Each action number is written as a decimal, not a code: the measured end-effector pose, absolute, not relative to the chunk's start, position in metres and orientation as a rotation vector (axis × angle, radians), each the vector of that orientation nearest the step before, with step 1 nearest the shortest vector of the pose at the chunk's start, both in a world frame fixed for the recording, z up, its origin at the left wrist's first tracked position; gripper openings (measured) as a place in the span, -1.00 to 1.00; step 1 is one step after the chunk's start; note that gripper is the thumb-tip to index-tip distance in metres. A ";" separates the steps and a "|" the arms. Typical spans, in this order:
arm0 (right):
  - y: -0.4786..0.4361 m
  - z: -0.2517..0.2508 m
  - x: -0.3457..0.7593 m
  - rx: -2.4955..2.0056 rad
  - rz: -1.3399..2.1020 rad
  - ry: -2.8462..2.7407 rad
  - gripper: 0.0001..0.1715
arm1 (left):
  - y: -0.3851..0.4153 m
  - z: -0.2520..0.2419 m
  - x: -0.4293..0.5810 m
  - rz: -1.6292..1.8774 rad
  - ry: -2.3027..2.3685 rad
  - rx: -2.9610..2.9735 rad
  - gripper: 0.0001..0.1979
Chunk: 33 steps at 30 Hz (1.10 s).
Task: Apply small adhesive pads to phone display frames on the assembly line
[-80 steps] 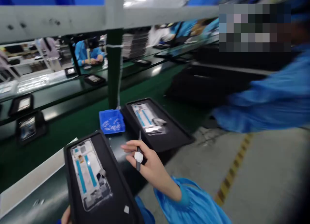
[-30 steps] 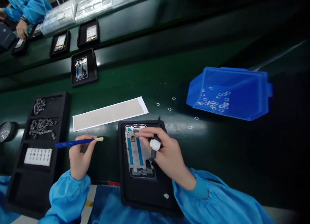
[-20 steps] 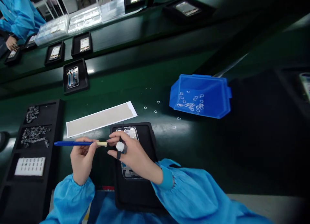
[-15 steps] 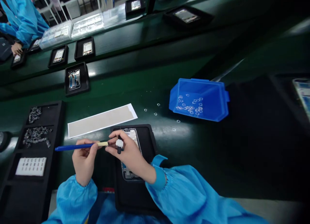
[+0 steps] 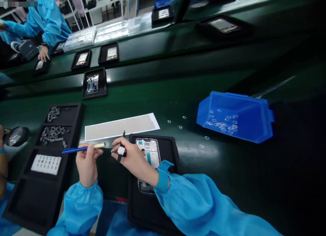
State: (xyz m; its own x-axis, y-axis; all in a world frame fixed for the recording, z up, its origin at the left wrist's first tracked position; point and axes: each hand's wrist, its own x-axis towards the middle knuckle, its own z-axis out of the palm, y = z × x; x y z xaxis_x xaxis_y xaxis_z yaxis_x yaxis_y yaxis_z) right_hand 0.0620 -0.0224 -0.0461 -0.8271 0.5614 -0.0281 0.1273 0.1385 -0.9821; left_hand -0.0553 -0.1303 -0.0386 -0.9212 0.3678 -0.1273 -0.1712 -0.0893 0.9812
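My left hand (image 5: 87,166) pinches a blue pen-like stick with a cream end (image 5: 73,149), its cream tip pointing right. Black tweezers (image 5: 119,157) with a white patch are in my right hand (image 5: 136,161), their point directed away from me. A tiny part (image 5: 112,151), too small to name, shows at my right fingertips. Under my right wrist lies an opened phone (image 5: 152,151) in a black tray (image 5: 169,154); my hand and sleeve hide some of it. Just beyond my hands is a beige strip sheet with a white border (image 5: 119,127).
On the left stands a black compartment tray (image 5: 28,198) with small dark parts and a white block (image 5: 46,164). A blue bin (image 5: 254,123) holding small white outline pieces is at right; several such pieces (image 5: 180,127) lie nearby. More phone trays (image 5: 102,83) and a co-worker's hand (image 5: 43,54) are farther back.
My hands have drawn apart; the stick's cream tip has left my right fingertips. The tweezers' point now shows beyond my right hand. The view has shifted left, and a person's arm appears at the left edge.
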 end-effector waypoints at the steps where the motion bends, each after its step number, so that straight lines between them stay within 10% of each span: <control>1: -0.023 -0.050 0.056 -0.629 1.539 -2.285 -0.65 | -0.132 -0.038 -0.060 2.085 1.812 0.186 -0.53; 8: -0.032 -0.062 0.027 -0.387 1.068 -2.671 -0.47 | -0.145 -0.036 -0.069 2.092 1.946 0.245 -0.57; 17: -0.029 -0.034 0.075 -0.660 1.726 -1.713 -0.81 | -0.139 -0.023 -0.038 2.005 2.291 0.916 -0.78; 33: -0.018 -0.025 0.110 -0.867 1.563 -1.464 -0.76 | -0.107 -0.018 -0.003 1.840 2.150 1.596 -0.76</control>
State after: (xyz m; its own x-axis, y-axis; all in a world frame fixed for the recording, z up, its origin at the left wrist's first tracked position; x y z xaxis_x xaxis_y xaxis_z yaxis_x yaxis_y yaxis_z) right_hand 0.1098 -0.0182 -0.0250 -0.4381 0.8979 0.0432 -0.1019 -0.0019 -0.9948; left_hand -0.0025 -0.1066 -0.0181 -0.5132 0.5876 0.6256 0.7087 -0.1210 0.6951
